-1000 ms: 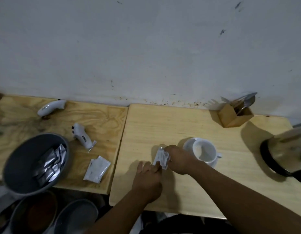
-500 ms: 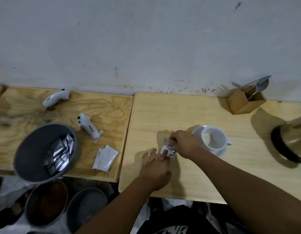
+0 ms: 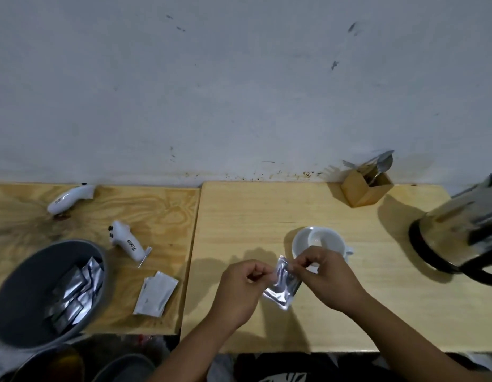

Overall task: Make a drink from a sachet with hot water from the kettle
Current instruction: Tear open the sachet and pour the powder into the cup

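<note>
Above the pale wooden table (image 3: 266, 210), both hands pinch the top edge of a small silver foil sachet (image 3: 282, 285): left hand (image 3: 243, 288) clamped on its left corner, right hand (image 3: 326, 274) on its right. Just behind them sits a white ceramic cup (image 3: 326, 238). At far right stands a steel kettle (image 3: 460, 230).
</note>
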